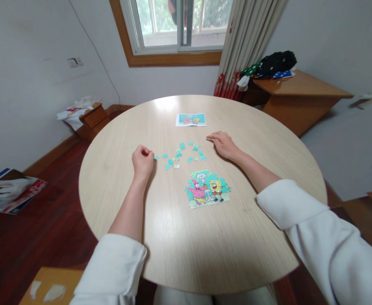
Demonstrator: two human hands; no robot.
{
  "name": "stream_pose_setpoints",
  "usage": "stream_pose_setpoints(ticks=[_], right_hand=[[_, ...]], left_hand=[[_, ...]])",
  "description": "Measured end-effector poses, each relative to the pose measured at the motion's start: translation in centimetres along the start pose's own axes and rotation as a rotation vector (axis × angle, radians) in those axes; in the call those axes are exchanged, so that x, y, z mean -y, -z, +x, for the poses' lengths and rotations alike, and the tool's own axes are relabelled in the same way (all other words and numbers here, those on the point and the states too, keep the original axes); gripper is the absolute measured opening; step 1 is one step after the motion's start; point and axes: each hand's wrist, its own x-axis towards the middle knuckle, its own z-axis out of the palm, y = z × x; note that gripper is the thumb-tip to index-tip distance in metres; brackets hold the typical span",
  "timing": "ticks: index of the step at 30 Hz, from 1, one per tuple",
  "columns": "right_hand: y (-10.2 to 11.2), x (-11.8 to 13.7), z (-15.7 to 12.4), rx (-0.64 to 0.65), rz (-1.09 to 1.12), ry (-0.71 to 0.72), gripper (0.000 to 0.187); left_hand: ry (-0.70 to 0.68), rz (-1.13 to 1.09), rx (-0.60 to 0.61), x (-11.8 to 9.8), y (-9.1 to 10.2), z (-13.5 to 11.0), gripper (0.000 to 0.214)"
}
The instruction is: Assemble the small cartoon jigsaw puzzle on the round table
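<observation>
A partly assembled jigsaw puzzle [207, 189] with cartoon figures lies on the table in front of me, its top and side edges ragged. Loose turquoise puzzle pieces [178, 153] are scattered beyond it, between my hands. My left hand [143, 162] rests on the table left of them, fingers curled closed. A small turquoise piece [156, 157] lies right against its side; whatever those fingers may hold is hidden. To the right of the loose pieces, my right hand [224, 145] lies with its index finger stretched out, apart from the pieces and holding nothing visible.
Farther back on the round table [116, 186] lies a printed reference picture [191, 119]. A wooden desk [303, 84] with dark cloth stands at the right, beside a curtain [247, 38]. A cardboard box [54, 284] sits at the lower left.
</observation>
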Motion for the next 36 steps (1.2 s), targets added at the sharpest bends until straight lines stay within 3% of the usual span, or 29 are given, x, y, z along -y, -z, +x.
stream_pose_setpoints(ticks=[7,26,31,36], right_hand=[[-0.12,-0.2,-0.01,-0.011,0.007,0.0,0.042],[0.04,0.15,-0.19,0.03,-0.042,0.005,0.038],[0.05,0.26,-0.2,0.021,-0.039,0.009,0.038],[0.07,0.26,-0.2,0.027,-0.034,0.009,0.038]], left_hand=[[-0.011,0.006,-0.011,0.25,-0.01,-0.01,0.03],[0.0,0.014,-0.078,0.24,0.24,0.13,0.018],[0.04,0.155,-0.009,0.74,0.52,0.48,0.017],[-0.006,0.411,0.116,0.41,0.71,0.22,0.02]])
